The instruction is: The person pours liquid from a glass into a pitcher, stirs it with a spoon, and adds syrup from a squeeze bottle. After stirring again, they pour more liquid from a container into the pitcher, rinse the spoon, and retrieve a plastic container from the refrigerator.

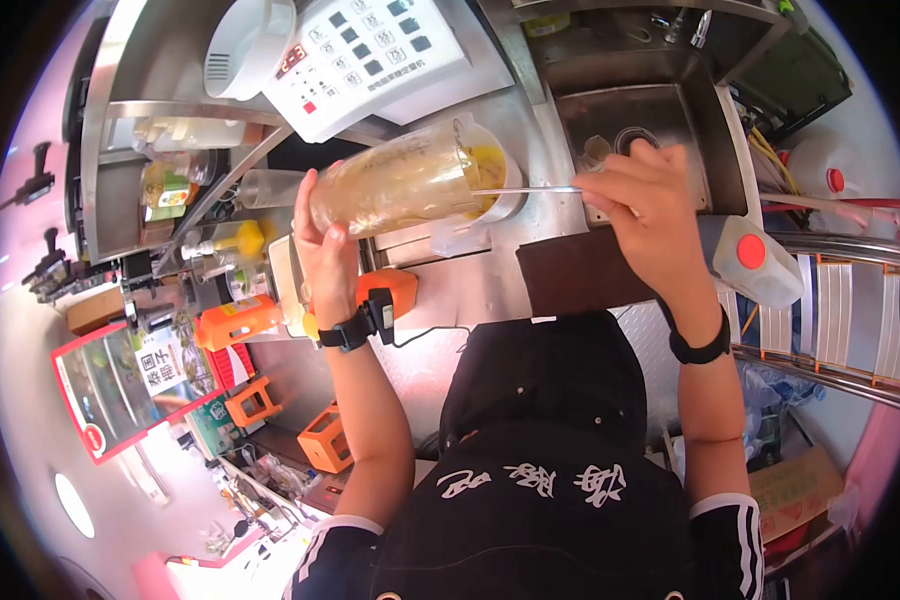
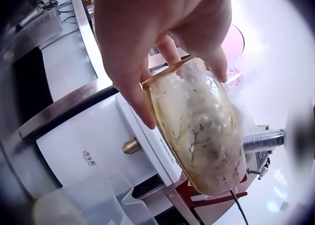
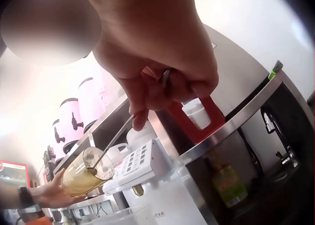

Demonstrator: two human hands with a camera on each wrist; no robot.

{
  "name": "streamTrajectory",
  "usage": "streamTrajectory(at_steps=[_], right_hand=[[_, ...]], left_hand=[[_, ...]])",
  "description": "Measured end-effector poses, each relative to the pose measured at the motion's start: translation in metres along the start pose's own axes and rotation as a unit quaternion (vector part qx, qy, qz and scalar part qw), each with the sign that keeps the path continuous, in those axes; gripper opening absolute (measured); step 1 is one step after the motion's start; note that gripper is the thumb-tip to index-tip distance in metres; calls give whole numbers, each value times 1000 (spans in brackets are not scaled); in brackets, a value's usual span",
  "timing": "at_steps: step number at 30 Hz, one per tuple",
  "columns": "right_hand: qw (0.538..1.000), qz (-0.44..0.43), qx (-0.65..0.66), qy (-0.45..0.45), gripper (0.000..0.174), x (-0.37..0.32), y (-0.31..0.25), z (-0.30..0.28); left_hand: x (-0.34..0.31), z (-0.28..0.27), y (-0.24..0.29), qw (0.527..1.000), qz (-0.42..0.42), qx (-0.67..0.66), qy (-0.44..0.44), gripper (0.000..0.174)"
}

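Note:
A large clear jar lies tilted nearly on its side in the air, its mouth toward the right hand, with cloudy yellowish contents. The left hand grips its base end; in the left wrist view, the fingers of that hand spread round the base of the jar. The right hand pinches a thin metal handle that reaches into the jar's mouth. From the right wrist view, the right hand curls round the handle, whose far end is inside the jar. Below the mouth stands a white container with yellow contents.
A white machine with a keypad stands behind the jar. The metal sink is at the right, with a dark mat before it and a white jug with a red cap beside it. Orange containers stand at the left.

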State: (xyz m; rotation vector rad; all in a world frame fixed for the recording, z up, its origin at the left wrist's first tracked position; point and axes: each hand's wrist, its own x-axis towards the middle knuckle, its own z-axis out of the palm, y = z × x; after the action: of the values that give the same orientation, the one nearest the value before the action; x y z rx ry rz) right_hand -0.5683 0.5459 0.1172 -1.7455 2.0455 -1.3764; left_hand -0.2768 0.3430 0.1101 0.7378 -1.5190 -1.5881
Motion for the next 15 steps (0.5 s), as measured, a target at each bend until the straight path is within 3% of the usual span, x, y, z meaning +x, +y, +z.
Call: streamTrajectory(at_steps=[2,7,10,12,13,14,15], right_hand=[[999,-27,-35,15,5,-2,6,-6],[987,34,-155,20,4,-22,16,-45],[989,70,-132,20,5,-26,19,-42],[989,102,-103,23,6,-32,22,-38],[985,158,-58,24,7,-35,22,-35],[977,213,-14,26,9,-39,21,-33],[976,214,-18,26,9,-43,20,-31]], left_hand=[[2,-7,1,1000,3,12,-3,91],[5,-21,9,996,12,86,9,76],[1,-21,12,995,21,93,28,69],[-5,-12,16,994,-10,60,87,59],[-8,-5,19,995,-12,58,86,59],[-12,5,22,990,-68,15,126,57],[-16,15,26,978,-123,-28,164,56]])
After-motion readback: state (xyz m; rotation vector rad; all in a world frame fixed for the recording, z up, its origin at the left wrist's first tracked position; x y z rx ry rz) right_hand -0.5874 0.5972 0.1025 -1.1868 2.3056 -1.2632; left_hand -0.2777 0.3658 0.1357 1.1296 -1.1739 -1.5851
